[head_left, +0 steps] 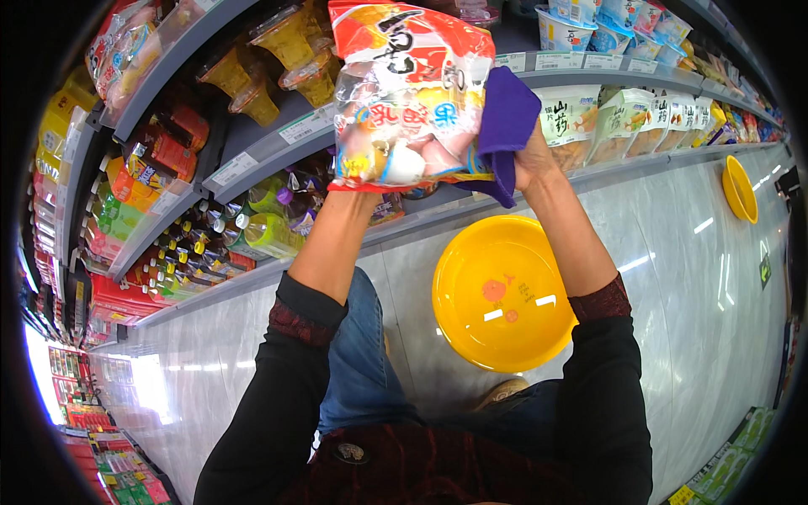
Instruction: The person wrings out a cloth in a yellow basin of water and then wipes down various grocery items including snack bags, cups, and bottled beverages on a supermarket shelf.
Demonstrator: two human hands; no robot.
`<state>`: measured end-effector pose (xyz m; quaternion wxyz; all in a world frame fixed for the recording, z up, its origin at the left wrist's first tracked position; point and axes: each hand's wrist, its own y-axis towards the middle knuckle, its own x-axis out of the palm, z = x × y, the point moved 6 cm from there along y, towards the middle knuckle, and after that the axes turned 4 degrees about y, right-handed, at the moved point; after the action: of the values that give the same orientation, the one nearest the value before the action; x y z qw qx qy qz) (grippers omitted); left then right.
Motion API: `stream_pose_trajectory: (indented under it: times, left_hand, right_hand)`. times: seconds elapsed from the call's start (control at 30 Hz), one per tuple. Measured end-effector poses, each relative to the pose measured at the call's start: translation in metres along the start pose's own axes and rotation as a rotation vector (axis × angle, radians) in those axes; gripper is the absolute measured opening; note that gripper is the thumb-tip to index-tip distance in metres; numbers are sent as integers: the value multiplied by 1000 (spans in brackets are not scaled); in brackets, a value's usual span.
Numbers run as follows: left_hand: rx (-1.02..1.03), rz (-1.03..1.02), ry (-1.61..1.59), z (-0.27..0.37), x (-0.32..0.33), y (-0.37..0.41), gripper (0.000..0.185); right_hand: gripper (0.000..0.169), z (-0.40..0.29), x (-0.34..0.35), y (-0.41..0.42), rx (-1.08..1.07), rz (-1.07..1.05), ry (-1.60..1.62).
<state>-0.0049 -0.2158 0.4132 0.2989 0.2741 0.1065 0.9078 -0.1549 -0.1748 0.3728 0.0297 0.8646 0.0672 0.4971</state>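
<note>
A large red and clear plastic bag of wrapped sweets or jellies is held up before the shelves. My left hand is under and behind the bag, its fingers hidden by it. At the bag's right side, my right hand holds a purple cloth against the bag. A yellow plastic basin stands on the floor below, between my forearms; printed figures show on its bottom, with no water plain to see.
Shelf edges with price tags curve across the front. Jelly cups, drink bottles, yam snack bags and yogurt-like cups stand there. Another yellow basin is on the floor at the far right.
</note>
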Motion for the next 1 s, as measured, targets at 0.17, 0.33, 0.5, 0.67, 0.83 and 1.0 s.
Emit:
stream_pose_trajectory:
  times: [0.17,0.33,0.5,0.67,0.83,1.0]
  left_hand:
    - [60,81,235,15,-17,4,22]
    - [50,211,544,36,-9,7,33]
    - [78,180,328,41,-11,10,38]
    - [293,36,603,48,31,-1,60]
    - [227,-115,325,20,65,-11,70]
    - [-21,89,-298,7,24,-10,59]
  right_hand:
    - [22,-12,22,-10,-74,149,-52]
    - [19,-47,1,-2,-183,-5,-125]
    - [24,-94,6,-10,-493,134,-275]
    - [16,-120,47,-44,-798,238,-883]
    - [16,-40,104,-62,-1016,48,-1309]
    - [21,15,129,-70,-1157,-406,-1597]
